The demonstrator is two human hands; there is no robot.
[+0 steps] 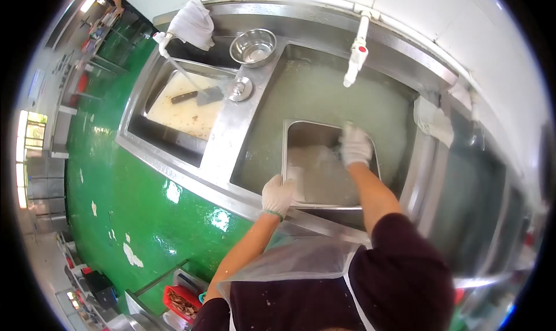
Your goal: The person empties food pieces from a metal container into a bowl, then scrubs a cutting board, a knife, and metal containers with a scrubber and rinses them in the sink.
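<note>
A rectangular metal pan (285, 140) sits tilted in the cloudy water (330, 76) of the large sink, with murky liquid inside it. My left hand (278, 195), in a white glove, grips the pan's rim at its near left corner. My right hand (355, 146), also gloved, is over the pan's right side. Motion smears its fingers, and whether it holds anything is unclear. Above the sink, a white tap (356, 65) with a red dot points down.
In the smaller left sink, a cleaver (200, 96) lies on a pale board (185, 114) under running water. A steel bowl (253, 47), a round metal drain piece (240, 89) and a white cloth (193, 24) are nearby. Another sink (469, 186) adjoins at right. Another person (110, 0) stands far left.
</note>
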